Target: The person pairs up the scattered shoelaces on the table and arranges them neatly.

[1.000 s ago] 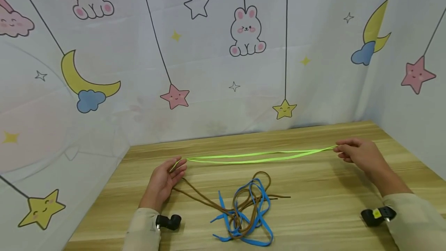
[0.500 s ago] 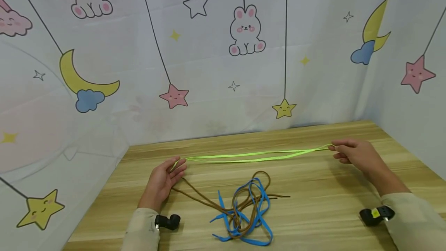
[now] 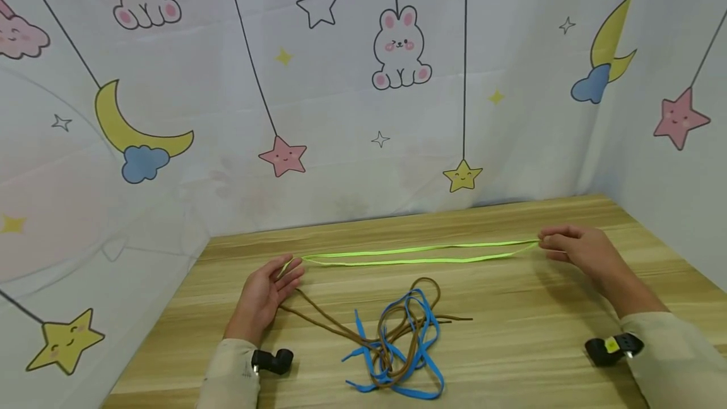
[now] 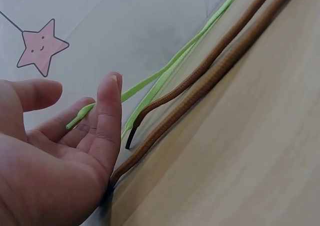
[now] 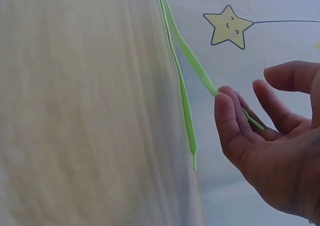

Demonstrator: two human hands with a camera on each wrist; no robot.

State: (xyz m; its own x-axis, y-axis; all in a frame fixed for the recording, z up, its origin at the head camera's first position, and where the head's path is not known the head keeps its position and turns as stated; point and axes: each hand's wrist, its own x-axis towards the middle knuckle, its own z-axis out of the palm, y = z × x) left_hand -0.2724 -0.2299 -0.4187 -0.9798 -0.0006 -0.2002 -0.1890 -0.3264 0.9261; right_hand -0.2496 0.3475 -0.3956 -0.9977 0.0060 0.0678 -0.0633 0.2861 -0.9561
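Note:
Neon-green shoelace strands (image 3: 397, 262) stretch across the table between the two hands. My left hand (image 3: 261, 302) holds a green tip threaded between its loosely bent fingers, thumb apart. A second green end hangs behind those fingers in the left wrist view. My right hand (image 3: 585, 254) holds a green end between its bent fingers. Beside it in the right wrist view, another green tip (image 5: 194, 161) lies outside the hand. Brown shoelaces (image 4: 200, 96) reach the left hand's underside, where one end is hidden. Blue flat shoelaces (image 3: 420, 394) lie tangled with the brown ones in front.
The wood-grain table (image 3: 511, 308) meets a white printed cloth backdrop (image 3: 341, 100) at the back and sides. Small black wrist cameras are strapped to the left cuff (image 3: 230, 371) and right cuff (image 3: 670, 352).
My right hand has shifted slightly left, and its fingers have moved on the green shoelace. The green strands have spread farther apart near it. The left hand and the tangle stay almost still.

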